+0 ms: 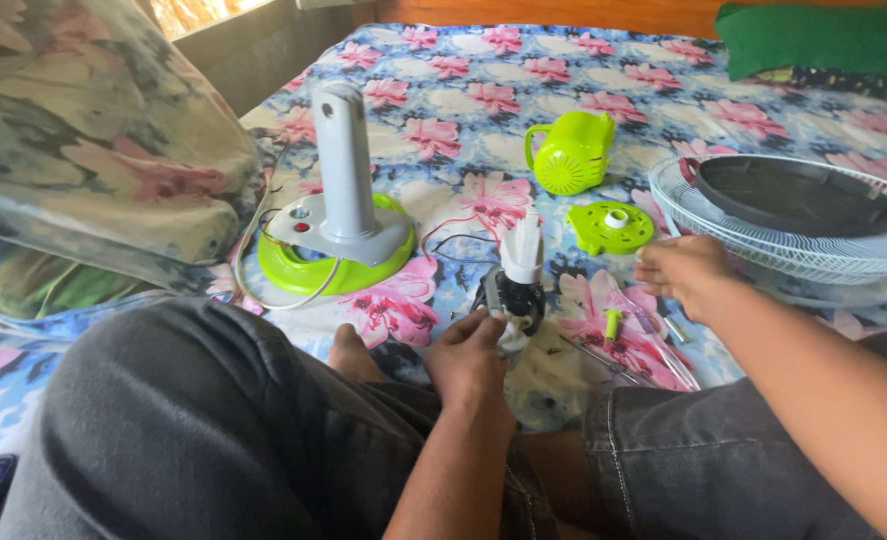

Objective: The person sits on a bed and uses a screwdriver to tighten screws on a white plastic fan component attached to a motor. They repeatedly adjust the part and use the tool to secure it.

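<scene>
surface: blue bedsheet with pink printed flowers spread over a bed, the person sitting on it in dark grey trousers, knees bent.
left hand: left hand closed around the lower part of a small black fan motor with a white plastic neck, holding it upright on the sheet between the legs.
right hand: right hand loosely curled, fingers bent downward over a clear plastic bag; whether it grips anything cannot be told.
motor: in front of the person, near the middle of the sheet, thin red and black wires running from it toward the stand.
stand: grey upright fan column on a round lime green base, left of the motor, well apart from both hands.
loose parts: lime green motor cover with a handle farther back; flat lime green round plate with a white centre just beside the right hand; small green screwdriver on the bag.
grille: white wire fan guard at right, dark grey blade piece lying in it.
pillow: floral pillow at left.
</scene>
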